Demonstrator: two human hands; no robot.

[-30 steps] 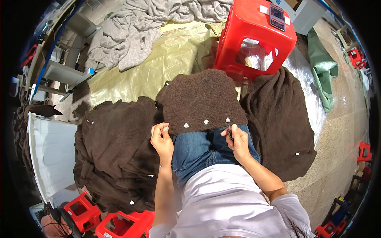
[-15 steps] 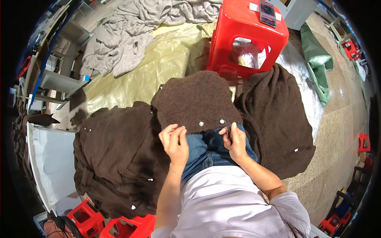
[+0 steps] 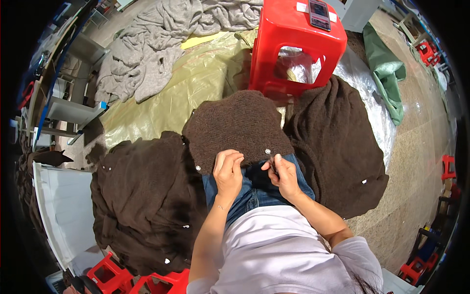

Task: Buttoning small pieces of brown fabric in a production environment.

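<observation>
A dark brown knit garment (image 3: 237, 122) lies over my lap, its near edge across my jeans. Along that edge a whitish, sparkly button (image 3: 198, 168) shows at the left and another button (image 3: 268, 151) at the right. Between them, my left hand (image 3: 228, 174) pinches the edge with thumb and fingers, covering the spot beneath. Just below the right button, my right hand (image 3: 285, 177) is closed around a small dark tool (image 3: 275, 169), mostly hidden in the fingers; its exact kind does not show.
Brown knit piles flank me, a left pile (image 3: 147, 196) and a right pile (image 3: 338, 147), with small white bits on them. Ahead stands a red stool (image 3: 298, 39) with a phone (image 3: 319, 14) on top. Grey knit fabric (image 3: 142, 54) rests on yellowish plastic sheeting (image 3: 142, 115). A white bin (image 3: 63, 210) is at left.
My left hand has slid right along the garment's edge, uncovering the left button and covering the middle one. My right hand has shifted slightly left and stays closed.
</observation>
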